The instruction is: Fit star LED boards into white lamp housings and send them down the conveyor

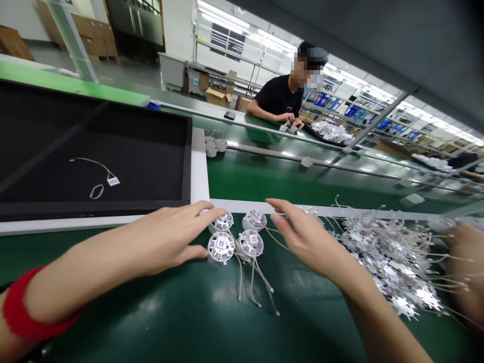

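Observation:
Several round white parts with thin wires stand grouped on the green table. My left hand is at their left side, thumb and fingers apart, its fingertips at the upper-left part and its thumb by the lower-left part. To the right, my right hand hovers with thumb and fingers apart and nothing between them. It is nearest to the upper-right part; the lower-right part sits just below that. Their wires trail toward the table's front.
A pile of silvery star-shaped pieces with wires lies right, with another person's blurred hand beside it. A black tray at left holds a wired tag. More white cups stand behind. A person works across the line.

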Action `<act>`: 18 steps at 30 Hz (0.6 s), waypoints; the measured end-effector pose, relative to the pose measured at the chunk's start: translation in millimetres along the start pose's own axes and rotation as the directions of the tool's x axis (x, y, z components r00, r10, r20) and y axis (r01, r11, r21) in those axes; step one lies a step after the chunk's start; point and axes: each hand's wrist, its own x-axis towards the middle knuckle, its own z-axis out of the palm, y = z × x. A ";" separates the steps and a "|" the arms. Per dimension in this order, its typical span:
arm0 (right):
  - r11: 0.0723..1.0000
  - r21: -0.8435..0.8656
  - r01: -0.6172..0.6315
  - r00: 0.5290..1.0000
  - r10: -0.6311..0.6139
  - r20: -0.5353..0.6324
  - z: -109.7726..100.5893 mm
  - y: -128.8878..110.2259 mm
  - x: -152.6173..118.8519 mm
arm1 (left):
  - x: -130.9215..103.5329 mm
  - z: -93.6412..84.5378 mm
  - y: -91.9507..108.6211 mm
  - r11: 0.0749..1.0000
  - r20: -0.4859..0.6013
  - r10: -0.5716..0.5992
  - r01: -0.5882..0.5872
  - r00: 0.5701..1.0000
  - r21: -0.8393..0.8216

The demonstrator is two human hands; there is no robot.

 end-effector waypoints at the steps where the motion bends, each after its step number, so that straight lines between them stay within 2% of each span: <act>1: 1.000 0.002 0.020 0.996 -0.020 0.088 2.2 -2.2 2.2 | 2.0 4.5 1.3 1.000 0.046 -0.008 0.008 0.999 -0.008; 3: 0.999 -0.029 0.034 0.967 -0.025 0.255 7.3 -11.2 6.8 | 5.8 12.9 3.1 0.998 0.108 -0.025 0.032 0.994 -0.061; 5: 0.996 -0.084 0.029 0.937 0.002 0.349 13.1 -23.9 11.0 | 9.7 19.3 4.0 0.989 0.115 -0.031 0.047 0.993 -0.139; 11: 0.976 -0.184 0.113 0.947 -0.050 0.316 33.3 -57.1 19.4 | 18.2 28.1 6.5 0.968 0.121 -0.045 0.074 0.992 -0.241; 18: 0.971 -0.191 0.146 0.950 -0.084 0.300 42.7 -60.6 23.5 | 15.1 34.9 5.3 0.934 0.143 -0.068 0.114 0.987 -0.339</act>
